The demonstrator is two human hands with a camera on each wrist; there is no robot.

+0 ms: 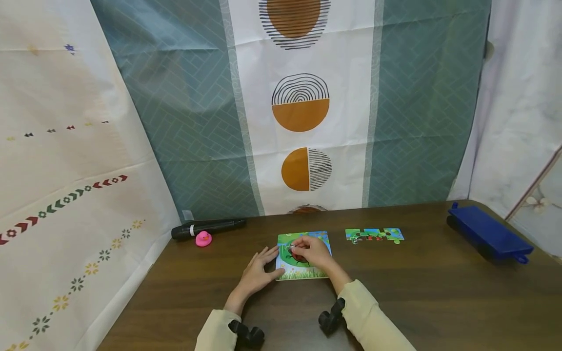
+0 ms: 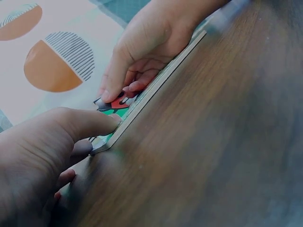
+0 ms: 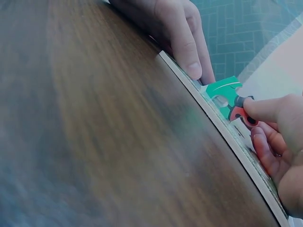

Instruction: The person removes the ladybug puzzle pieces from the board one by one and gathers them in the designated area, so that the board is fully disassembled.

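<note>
One bare left hand [image 1: 255, 275], fingers extended, touches the left side of a flat, square ladybird puzzle board [image 1: 303, 275] on a dark brown wooden table [image 1: 439, 302], while the bare right hand [image 1: 313, 251] pinches a green, red and black jigsaw piece [image 3: 229, 90] over the board

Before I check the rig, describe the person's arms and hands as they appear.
The left sleeve and right sleeve are plain pale cream and long. A black device with rounded lobes sits at each cuff: left device, right device. The left hand and right hand are ungloved. No cables show.
</note>
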